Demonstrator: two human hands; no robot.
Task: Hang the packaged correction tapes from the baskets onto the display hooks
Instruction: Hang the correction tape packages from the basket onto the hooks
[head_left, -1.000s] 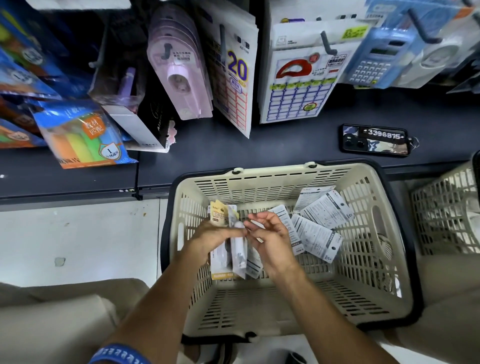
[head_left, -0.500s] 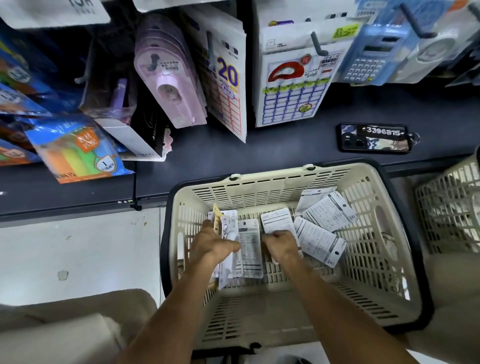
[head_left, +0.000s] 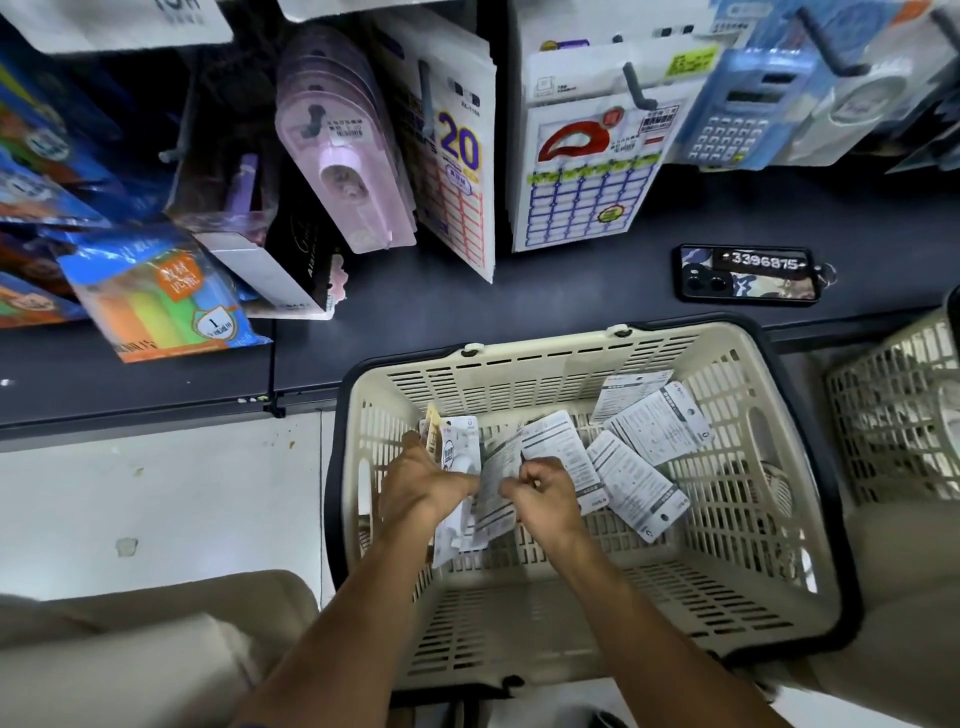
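Head view: both my hands are inside the cream basket (head_left: 737, 364). Left hand (head_left: 421, 486) grips a small stack of packaged correction tapes (head_left: 457, 447), fingers curled round it. Right hand (head_left: 545, 488) pinches the edge of one more pack (head_left: 498, 483), just beside the stack. Other packs (head_left: 639, 447) lie loose on the basket floor, print side up. Phone (head_left: 748, 273) rests on the dark shelf above.

Loose packets (head_left: 636, 475) are spread in the basket (head_left: 737, 597), right of both hands. Behind it, a phone (head_left: 748, 274) is laid on the shelf (head_left: 545, 291); a second basket (head_left: 898, 410) is set rightward.
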